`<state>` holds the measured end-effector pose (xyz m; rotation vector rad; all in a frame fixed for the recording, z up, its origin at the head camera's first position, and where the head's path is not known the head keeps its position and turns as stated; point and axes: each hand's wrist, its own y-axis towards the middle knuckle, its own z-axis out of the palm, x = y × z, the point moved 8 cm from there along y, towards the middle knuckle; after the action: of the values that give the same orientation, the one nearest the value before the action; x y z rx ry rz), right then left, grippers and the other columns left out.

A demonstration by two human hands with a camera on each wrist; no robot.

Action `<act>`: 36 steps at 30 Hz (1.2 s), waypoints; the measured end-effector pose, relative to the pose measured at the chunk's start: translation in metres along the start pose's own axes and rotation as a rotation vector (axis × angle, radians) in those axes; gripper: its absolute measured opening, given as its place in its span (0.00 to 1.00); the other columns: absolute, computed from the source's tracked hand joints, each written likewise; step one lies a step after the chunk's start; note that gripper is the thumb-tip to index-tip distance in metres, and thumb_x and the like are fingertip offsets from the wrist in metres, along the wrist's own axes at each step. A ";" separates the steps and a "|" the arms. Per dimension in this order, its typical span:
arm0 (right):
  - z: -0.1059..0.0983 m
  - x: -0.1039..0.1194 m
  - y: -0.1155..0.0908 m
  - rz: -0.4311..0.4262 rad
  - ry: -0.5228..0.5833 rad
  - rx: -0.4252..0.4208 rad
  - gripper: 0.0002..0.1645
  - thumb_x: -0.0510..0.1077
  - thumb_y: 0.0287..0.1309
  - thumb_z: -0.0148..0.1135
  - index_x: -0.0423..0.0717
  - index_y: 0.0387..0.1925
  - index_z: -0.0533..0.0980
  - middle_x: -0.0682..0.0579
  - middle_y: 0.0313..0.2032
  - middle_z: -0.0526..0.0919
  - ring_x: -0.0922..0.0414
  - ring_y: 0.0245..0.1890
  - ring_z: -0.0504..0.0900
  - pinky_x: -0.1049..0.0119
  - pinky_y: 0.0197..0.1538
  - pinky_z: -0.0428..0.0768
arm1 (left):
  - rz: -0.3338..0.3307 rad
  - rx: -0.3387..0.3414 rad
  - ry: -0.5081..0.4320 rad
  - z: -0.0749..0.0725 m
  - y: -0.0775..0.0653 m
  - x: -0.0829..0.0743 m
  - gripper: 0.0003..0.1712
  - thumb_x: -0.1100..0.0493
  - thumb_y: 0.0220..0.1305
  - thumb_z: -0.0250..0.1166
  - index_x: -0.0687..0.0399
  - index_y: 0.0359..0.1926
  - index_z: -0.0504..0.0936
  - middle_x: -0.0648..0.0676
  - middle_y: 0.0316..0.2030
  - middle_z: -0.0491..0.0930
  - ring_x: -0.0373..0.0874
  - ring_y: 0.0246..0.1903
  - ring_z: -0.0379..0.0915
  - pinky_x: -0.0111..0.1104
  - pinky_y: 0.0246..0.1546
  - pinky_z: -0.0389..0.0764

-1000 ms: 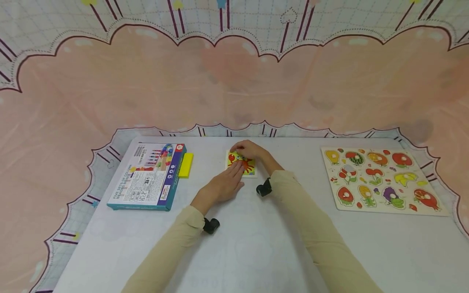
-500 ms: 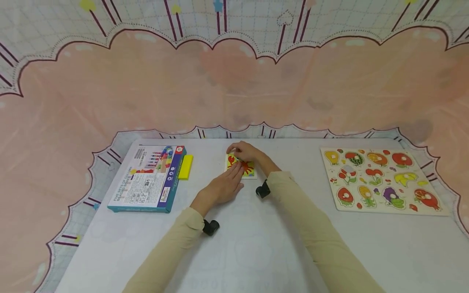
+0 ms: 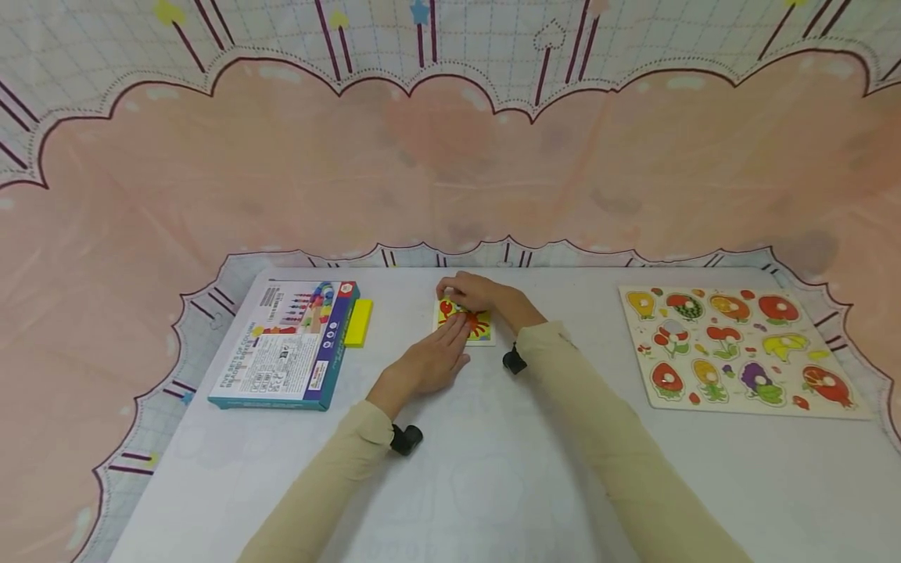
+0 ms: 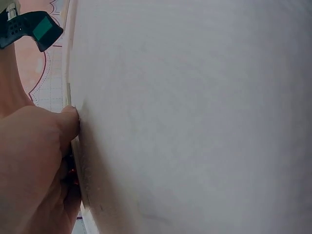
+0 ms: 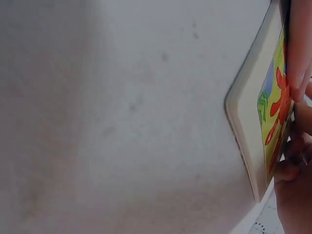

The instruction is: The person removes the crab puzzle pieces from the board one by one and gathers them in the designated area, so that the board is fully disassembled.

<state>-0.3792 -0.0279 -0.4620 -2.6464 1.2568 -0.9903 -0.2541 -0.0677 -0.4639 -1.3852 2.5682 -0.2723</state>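
A small square crab puzzle [image 3: 482, 328], a red crab on yellow with a pale border, lies on the white table [image 3: 464, 469]. My left hand [image 3: 431, 361] reaches over its near left part, fingers straight and resting on the picture. From the far right comes my right hand [image 3: 479, 292], its fingers bent down at the far left corner of the puzzle. In the right wrist view the puzzle's pale edge [image 5: 243, 131] shows, with the curled right hand [image 5: 295, 180] against the picture. The left wrist view shows my left hand [image 4: 34, 156] from the thumb side; its fingertips are hidden.
On the left lies a flat boxed toy set [image 3: 281, 344], with a yellow block [image 3: 358, 323] against its right side. A fruit puzzle board [image 3: 739, 348] lies at the right. A patterned cloth [image 3: 450, 172] hangs behind the table.
The fingers of my right hand have shifted slightly at the far corner, and its wrist has moved a little to the right. My left hand stays on the crab puzzle.
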 end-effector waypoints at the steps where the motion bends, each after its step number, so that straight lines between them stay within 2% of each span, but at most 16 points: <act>1: 0.000 0.000 0.001 -0.004 -0.013 0.015 0.14 0.43 0.72 0.45 0.58 0.53 0.72 0.46 0.48 0.71 0.52 0.47 0.72 0.62 0.57 0.76 | -0.004 0.000 -0.001 0.000 0.000 0.000 0.37 0.45 0.77 0.41 0.60 0.76 0.44 0.57 0.78 0.39 0.47 0.78 0.33 0.38 0.77 0.43; 4: 0.001 0.000 0.005 -0.038 -0.049 0.047 0.13 0.43 0.72 0.45 0.58 0.53 0.71 0.46 0.48 0.71 0.52 0.48 0.72 0.61 0.58 0.75 | -0.013 0.003 0.000 0.001 0.000 0.001 0.37 0.45 0.77 0.41 0.59 0.76 0.43 0.56 0.78 0.38 0.47 0.78 0.33 0.37 0.77 0.43; 8: 0.000 -0.001 0.008 -0.091 -0.142 0.047 0.13 0.44 0.72 0.46 0.59 0.53 0.72 0.48 0.47 0.73 0.52 0.47 0.71 0.60 0.58 0.74 | -0.004 0.007 -0.026 0.000 0.001 -0.001 0.37 0.45 0.77 0.41 0.58 0.76 0.43 0.56 0.78 0.38 0.47 0.78 0.33 0.38 0.77 0.44; 11: 0.000 -0.001 0.009 -0.126 -0.206 0.027 0.13 0.44 0.72 0.46 0.60 0.53 0.72 0.48 0.45 0.74 0.53 0.46 0.72 0.61 0.54 0.75 | -0.007 0.016 -0.046 0.000 0.001 -0.002 0.38 0.45 0.76 0.42 0.58 0.76 0.43 0.56 0.78 0.38 0.47 0.78 0.33 0.38 0.77 0.44; 15: 0.001 0.001 0.011 -0.145 -0.218 0.019 0.12 0.45 0.73 0.46 0.61 0.53 0.71 0.48 0.44 0.72 0.53 0.44 0.73 0.64 0.48 0.75 | -0.029 0.028 -0.034 0.000 0.000 0.000 0.38 0.45 0.76 0.43 0.57 0.77 0.42 0.55 0.78 0.38 0.46 0.78 0.32 0.37 0.77 0.45; 21: 0.001 0.000 0.012 -0.106 -0.144 0.023 0.08 0.44 0.73 0.45 0.56 0.46 0.71 0.48 0.42 0.70 0.53 0.44 0.72 0.66 0.47 0.73 | -0.022 0.020 -0.037 -0.001 -0.001 0.000 0.38 0.45 0.76 0.42 0.58 0.76 0.43 0.56 0.78 0.38 0.47 0.78 0.33 0.38 0.77 0.45; 24: 0.001 -0.002 0.010 -0.074 -0.039 -0.001 0.10 0.43 0.72 0.45 0.51 0.48 0.72 0.46 0.46 0.72 0.53 0.47 0.71 0.64 0.53 0.75 | -0.019 0.013 -0.036 -0.001 -0.002 0.000 0.38 0.45 0.76 0.43 0.59 0.76 0.44 0.56 0.78 0.40 0.47 0.78 0.34 0.38 0.77 0.46; 28: 0.001 -0.006 0.004 -0.037 0.129 -0.076 0.15 0.42 0.70 0.49 0.45 0.54 0.74 0.45 0.53 0.74 0.52 0.50 0.72 0.60 0.62 0.74 | -0.024 0.006 -0.037 -0.001 -0.002 0.000 0.37 0.46 0.76 0.43 0.60 0.76 0.45 0.57 0.78 0.40 0.48 0.78 0.35 0.38 0.77 0.46; 32: -0.001 -0.014 -0.007 -0.025 0.236 -0.154 0.16 0.40 0.68 0.53 0.42 0.54 0.76 0.44 0.52 0.76 0.53 0.48 0.72 0.61 0.60 0.74 | -0.024 0.010 -0.034 -0.001 -0.002 -0.001 0.37 0.46 0.77 0.42 0.59 0.76 0.44 0.57 0.78 0.39 0.48 0.78 0.34 0.38 0.77 0.46; 36: -0.004 -0.022 -0.017 -0.014 0.264 -0.220 0.15 0.40 0.68 0.54 0.43 0.53 0.78 0.45 0.47 0.77 0.54 0.45 0.71 0.65 0.53 0.74 | -0.021 0.012 -0.028 -0.002 -0.001 -0.002 0.38 0.46 0.77 0.42 0.59 0.76 0.42 0.56 0.78 0.38 0.47 0.78 0.33 0.38 0.77 0.46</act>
<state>-0.3803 0.0004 -0.4651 -2.7572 1.4795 -1.3103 -0.2529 -0.0660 -0.4618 -1.4029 2.5264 -0.2695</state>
